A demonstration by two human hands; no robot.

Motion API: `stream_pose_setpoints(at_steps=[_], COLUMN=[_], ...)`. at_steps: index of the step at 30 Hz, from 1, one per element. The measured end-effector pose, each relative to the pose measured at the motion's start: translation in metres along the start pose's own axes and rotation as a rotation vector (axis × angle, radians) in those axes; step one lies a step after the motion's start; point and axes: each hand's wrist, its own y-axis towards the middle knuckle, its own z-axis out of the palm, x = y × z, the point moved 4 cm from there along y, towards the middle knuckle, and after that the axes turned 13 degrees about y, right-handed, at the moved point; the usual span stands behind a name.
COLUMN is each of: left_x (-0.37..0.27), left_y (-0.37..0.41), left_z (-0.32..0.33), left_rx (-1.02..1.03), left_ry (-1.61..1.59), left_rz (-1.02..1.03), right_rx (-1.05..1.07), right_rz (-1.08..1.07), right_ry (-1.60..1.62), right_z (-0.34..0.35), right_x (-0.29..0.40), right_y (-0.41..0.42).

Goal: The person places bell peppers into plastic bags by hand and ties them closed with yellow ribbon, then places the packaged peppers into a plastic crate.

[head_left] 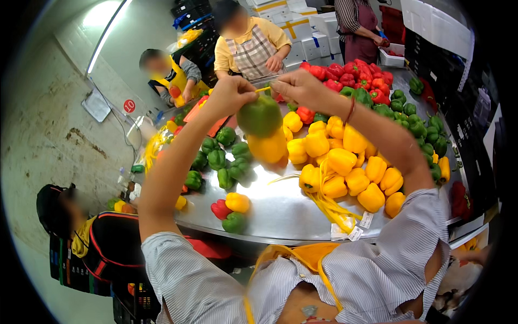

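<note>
High over the table, my left hand (236, 94) and my right hand (294, 88) pinch a thin twisted yellow strand (263, 89) stretched between them. Below it hang a blurred green bell pepper (259, 115) and a yellow bell pepper (268, 145), one above the other. Something reddish shows beneath the yellow one, too blurred to name. The peppers seem to hang in a yellow net bag, though its mesh is hard to make out. A bundle of yellow net bags (334, 208) with printed tags (355, 233) lies at the table's near edge, partly on loose yellow peppers (340, 161).
The steel table (267, 202) bears loose green peppers (217, 159), a red-yellow-green trio (234, 208), and heaped red peppers (356, 75). More green peppers (421, 129) line the right side. Co-workers stand across the table and at left. Black crates (429, 77) edge the right.
</note>
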Motion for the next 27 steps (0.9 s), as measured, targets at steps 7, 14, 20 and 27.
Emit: stream_pose_setpoints(at_steps=[7, 14, 20, 27], left_x=[-0.035, -0.045, -0.056, -0.044], left_y=[0.046, 0.01, -0.017, -0.038], left_z=[0.005, -0.047, -0.057, -0.046], left_rx=[-0.331, -0.144, -0.249, -0.259], left_ry=[0.14, -0.807, -1.209, -0.886], left_rz=[0.166, -0.075, 0.252, 0.703], right_rx=[-0.455, -0.145, 0.1, 0.086], right_rz=[-0.02, -0.432, -0.43, -0.629], right_ry=[1.646, 1.731, 1.021, 0.179], right_z=[0.072, 0.109, 0.079, 0.055], right_x=[-0.021, 0.015, 0.03, 0.03], right_y=[-0.024, 0.02, 0.019, 0.011])
